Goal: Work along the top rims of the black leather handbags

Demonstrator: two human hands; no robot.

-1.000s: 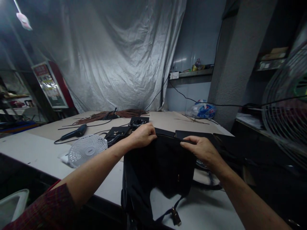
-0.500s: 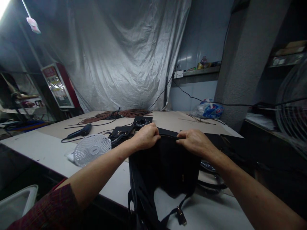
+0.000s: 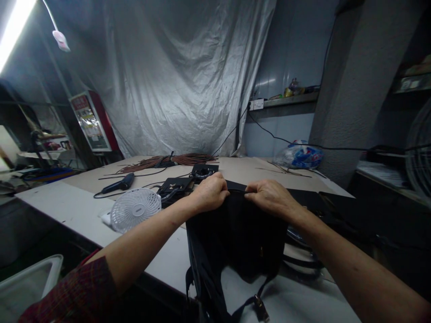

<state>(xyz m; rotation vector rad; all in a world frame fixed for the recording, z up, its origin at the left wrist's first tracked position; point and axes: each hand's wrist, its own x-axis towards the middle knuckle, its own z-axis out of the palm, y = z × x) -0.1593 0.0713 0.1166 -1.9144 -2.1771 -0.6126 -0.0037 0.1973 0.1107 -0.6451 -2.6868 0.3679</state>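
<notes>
A black bag hangs upright over the near part of the table, its strap and metal clasp dangling below. My left hand pinches its top edge on the left side. On the right, my right hand grips the same edge between thumb and fingers. A short stretch of the edge shows between the two hands. Behind my left hand lie black pieces with metal fittings. More black bag pieces lie beyond my right forearm, their shapes hard to make out.
A white fan stands left of the bag, with a dark corded tool behind it. A bundle of brown cords lies at the back of the table. A blue-and-white plastic bag sits at the back right. A white bin stands lower left.
My right hand has come slightly closer to my left along the bag's edge. The whole scene has shifted a little to the right in view. Both hands keep their grip.
</notes>
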